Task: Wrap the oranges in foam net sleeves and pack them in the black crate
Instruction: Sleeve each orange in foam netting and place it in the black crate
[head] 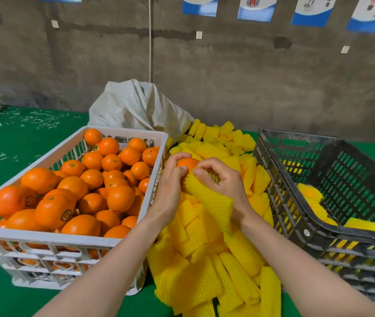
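While my left hand (170,179) curls round a smooth, round orange (188,163), my right hand (225,179) pinches the open mouth of a yellow foam net sleeve (209,200) against the fruit, thumb and fingers bent on its ribbed edge. The sleeve hangs down flat and soft between my wrists. Under my hands lies a loose pile (204,259) of the same flattened, mesh-textured tubes, spread on the green desk (10,138). To the left of the pile stands a white slotted plastic crate (44,236) heaped with glossy bare oranges (90,179), some with round stickers. To the right stands the black crate (319,234), its walls a grid of slots, with a few yellow-netted pieces (310,191) on its floor. A crumpled woven white sack (136,106) slumps behind the pile.
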